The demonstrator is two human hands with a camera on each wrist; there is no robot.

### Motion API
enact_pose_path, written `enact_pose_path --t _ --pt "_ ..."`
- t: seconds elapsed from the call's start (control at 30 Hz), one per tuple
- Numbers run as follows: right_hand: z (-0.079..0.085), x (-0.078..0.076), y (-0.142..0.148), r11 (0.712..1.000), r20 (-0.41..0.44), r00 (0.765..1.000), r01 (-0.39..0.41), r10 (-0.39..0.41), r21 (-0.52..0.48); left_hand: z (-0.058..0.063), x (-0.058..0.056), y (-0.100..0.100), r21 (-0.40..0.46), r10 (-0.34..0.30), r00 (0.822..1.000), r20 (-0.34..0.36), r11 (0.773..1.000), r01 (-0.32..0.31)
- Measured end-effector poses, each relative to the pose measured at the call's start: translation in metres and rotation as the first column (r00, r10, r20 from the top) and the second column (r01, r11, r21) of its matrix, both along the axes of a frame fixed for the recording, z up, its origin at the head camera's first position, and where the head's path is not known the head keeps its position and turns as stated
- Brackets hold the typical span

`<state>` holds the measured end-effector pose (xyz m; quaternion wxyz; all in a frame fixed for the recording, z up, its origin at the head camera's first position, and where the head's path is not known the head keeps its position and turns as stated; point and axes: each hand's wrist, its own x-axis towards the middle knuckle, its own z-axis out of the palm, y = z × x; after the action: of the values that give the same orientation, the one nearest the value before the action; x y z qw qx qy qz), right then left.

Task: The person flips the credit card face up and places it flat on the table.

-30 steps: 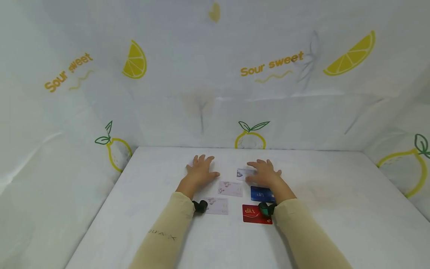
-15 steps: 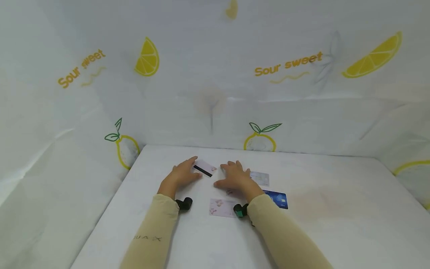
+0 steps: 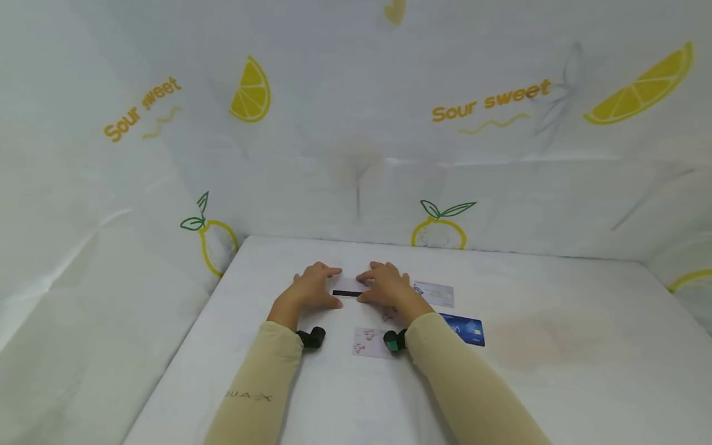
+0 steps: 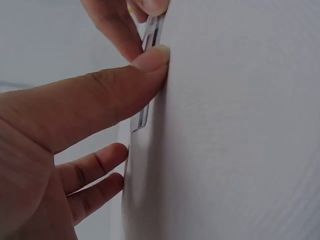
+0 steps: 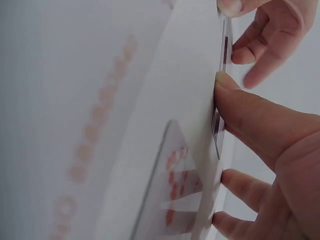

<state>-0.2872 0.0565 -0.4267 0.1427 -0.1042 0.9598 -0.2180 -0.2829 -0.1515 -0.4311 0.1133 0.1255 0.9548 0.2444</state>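
Note:
A pale card with a black stripe point(image 3: 347, 293) lies between the hands near the back of the table, stripe side up. My left hand point(image 3: 311, 289) holds its left end, thumb on the near edge. My right hand point(image 3: 388, 288) pinches the right end; the right wrist view shows its thumb point(image 5: 232, 97) against the card's edge. Under the right hand, a flowered card point(image 3: 390, 316) is partly covered. Another flowered card point(image 3: 369, 343) lies closer, by the right wrist. To the right are a whitish card point(image 3: 436, 294) and a blue card point(image 3: 468, 330), partly behind the sleeve.
The white table point(image 3: 556, 383) meets a white sheet wall point(image 3: 311, 185) printed with lemons at the back and left. A dark wrist camera sits on the left wrist point(image 3: 313, 337) and another on the right point(image 3: 394, 340).
The head view has shifted. The striped card, earlier out of sight, appeared tilted between the hands and is now nearly level. Both hands have come together onto it. The red card is now hidden.

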Motion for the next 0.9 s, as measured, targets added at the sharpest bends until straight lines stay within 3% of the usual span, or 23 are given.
enact_pose_path --t 0.1,0.33,0.63,0.73,0.9 --pt "-0.001 0.0 0.004 0.999 0.015 0.999 -0.035 0.036 -0.038 -0.001 0.002 0.004 -0.053 0.011 1.0 -0.019 0.999 -0.012" --pt "-0.003 0.001 0.018 0.993 0.011 0.999 -0.05 0.051 -0.106 -0.004 0.004 0.009 -0.03 0.059 0.997 -0.055 0.998 -0.061" --pt "0.004 0.007 0.02 0.99 0.049 0.999 0.002 0.005 -0.139 -0.005 0.008 0.013 0.003 0.038 0.999 -0.034 0.999 -0.038" --pt "0.002 0.008 0.02 0.992 0.028 1.0 -0.008 0.011 -0.126 -0.002 0.01 0.014 0.007 0.046 0.998 -0.039 0.999 -0.045" --pt "0.005 0.013 0.017 0.98 0.012 0.999 -0.034 0.037 -0.195 0.002 0.01 0.014 0.01 0.045 0.998 -0.05 0.999 -0.044"
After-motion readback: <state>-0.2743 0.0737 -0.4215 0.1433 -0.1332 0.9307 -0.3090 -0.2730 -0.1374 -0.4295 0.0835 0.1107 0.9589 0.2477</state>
